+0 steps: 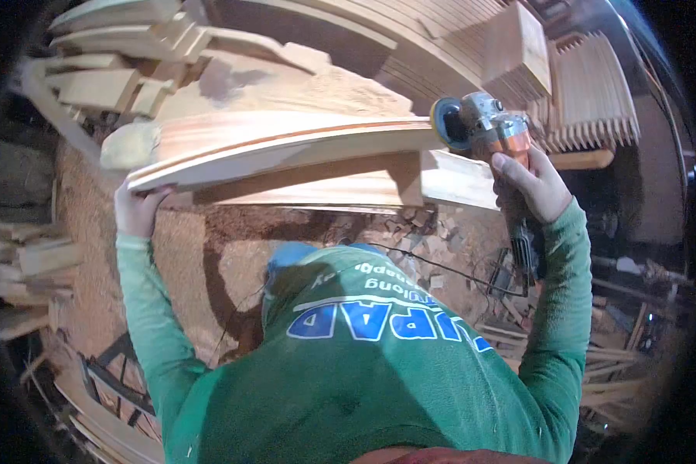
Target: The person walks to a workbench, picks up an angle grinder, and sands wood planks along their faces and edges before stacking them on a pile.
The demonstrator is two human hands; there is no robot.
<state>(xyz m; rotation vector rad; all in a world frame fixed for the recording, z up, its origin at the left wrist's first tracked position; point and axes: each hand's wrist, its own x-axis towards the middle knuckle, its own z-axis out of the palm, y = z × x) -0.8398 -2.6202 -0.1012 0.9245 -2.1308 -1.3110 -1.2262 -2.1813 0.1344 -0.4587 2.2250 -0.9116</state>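
Note:
My left hand (pixel 141 210) grips the near left end of a long curved wooden board (pixel 286 157), fingers underneath it. The board is tilted on its edge along a wooden workbench. My right hand (pixel 535 182) is wrapped round an orange and silver angle grinder (pixel 509 133). Its round sanding disc (pixel 450 124) stands at the board's right end, apparently against the edge; whether it is spinning I cannot tell. A pale wooden plank (pixel 317 188) lies below the board, partly in shadow.
Shaped wooden pieces (pixel 112 46) are piled at the back left. Stacked slats (pixel 595 89) and a wooden block (pixel 518 50) stand at the back right. A black cable (pixel 448 271) runs across the floor, among wood scraps (pixel 433 243) and sawdust.

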